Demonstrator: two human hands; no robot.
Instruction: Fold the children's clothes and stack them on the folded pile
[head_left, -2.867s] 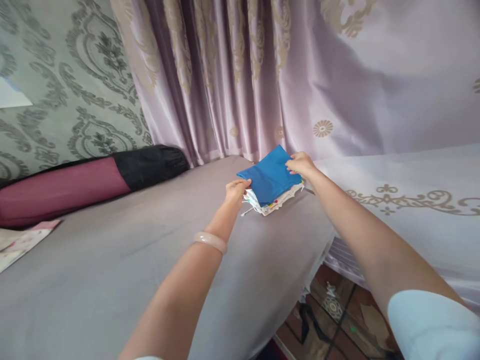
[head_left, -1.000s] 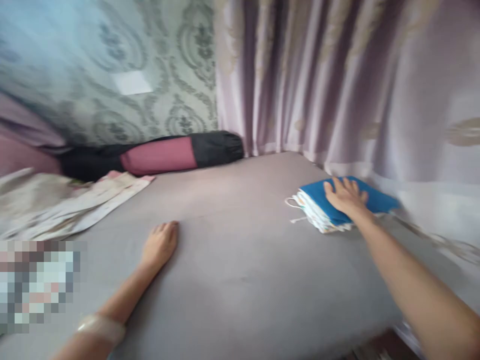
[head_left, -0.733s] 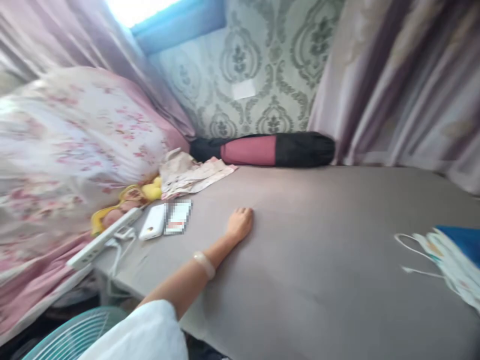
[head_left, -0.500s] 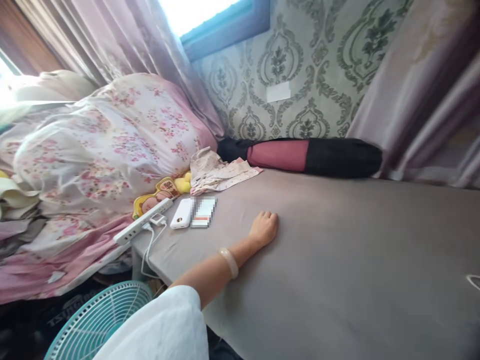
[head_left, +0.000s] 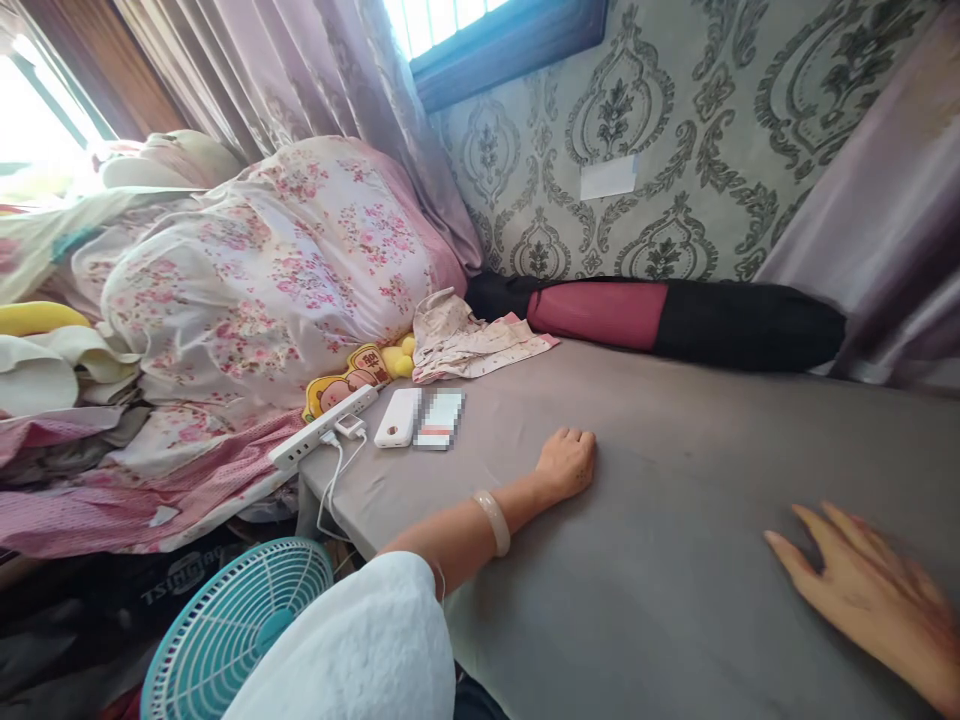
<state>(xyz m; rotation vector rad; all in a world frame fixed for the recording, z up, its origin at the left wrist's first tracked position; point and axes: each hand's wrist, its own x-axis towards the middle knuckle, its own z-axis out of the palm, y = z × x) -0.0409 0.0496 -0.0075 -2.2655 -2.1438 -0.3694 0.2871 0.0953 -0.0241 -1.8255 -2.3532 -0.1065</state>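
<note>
My left hand rests on the grey sheet near the middle of the view. Its fingers are curled under, knuckles up, and nothing shows in them. A pale bangle sits on that wrist. My right hand comes in at the lower right, palm down over the sheet, fingers spread and empty. Nearest my left hand, to its left, lie a white power bank and a blurred flat item.
A white power strip with a cable lies at the sheet's left edge. Behind it are a yellow plush, a crumpled patterned cloth and a heap of floral bedding. A maroon-and-black roll lies along the wall. A teal fan stands below.
The view has swung left, and the blue folded stack is out of sight. My right hand has left that stack and reappears at lower right. My left hand's fingers have curled.
</note>
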